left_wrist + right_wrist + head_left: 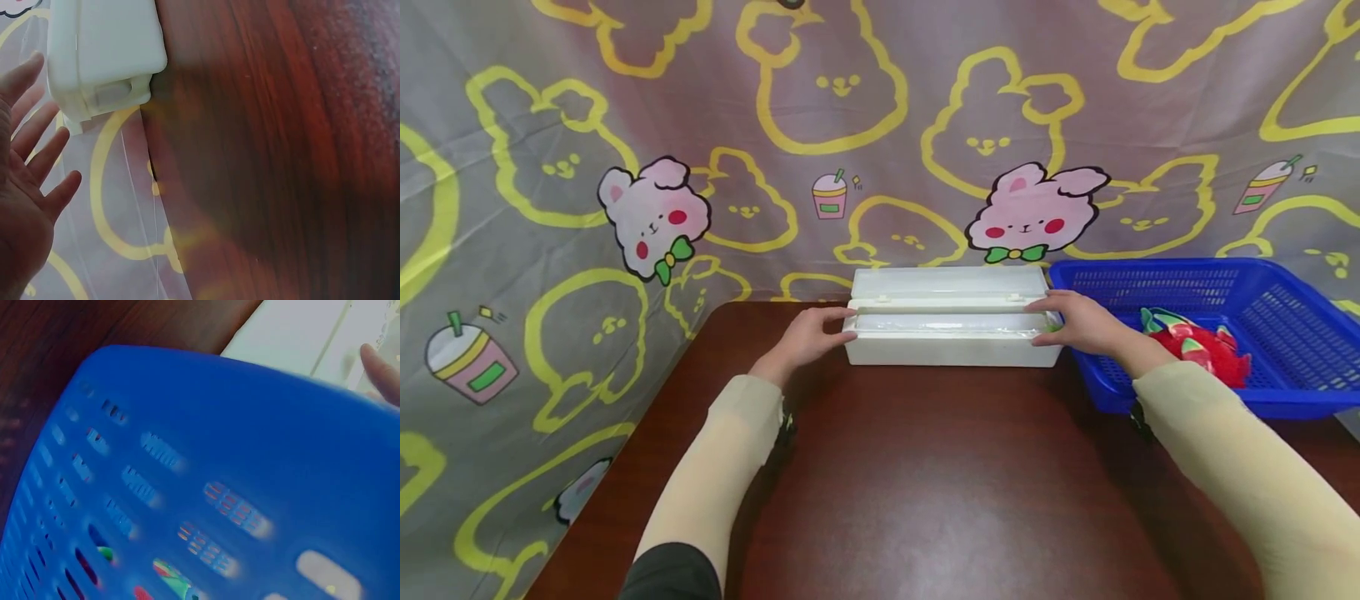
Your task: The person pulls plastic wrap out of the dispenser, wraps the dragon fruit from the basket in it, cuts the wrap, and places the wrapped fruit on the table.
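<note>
A long white cling film dispenser point(951, 352) stands at the back of the table, its translucent lid point(951, 283) raised. Inside lies a shiny roll of clear film point(943, 323). At the dispenser's left end is my left hand point(808, 335), thumb and forefinger spread; the left wrist view shows the other fingers point(47, 159) apart and fairly straight. My right hand point(1078, 323) reaches over the right end, with thumb and forefinger extended either side of the film opening. Whether its fingertips touch the roll is hard to tell. In the right wrist view, the basket hides most of that hand.
A blue perforated basket point(1292, 400) stands right of the dispenser, beneath my right forearm. Red fuzzy items with green and white parts point(1206, 354) lie in it. Behind the dark brown table point(925, 467) hangs a grey cloth point(880, 183) with yellow bear outlines and rabbits.
</note>
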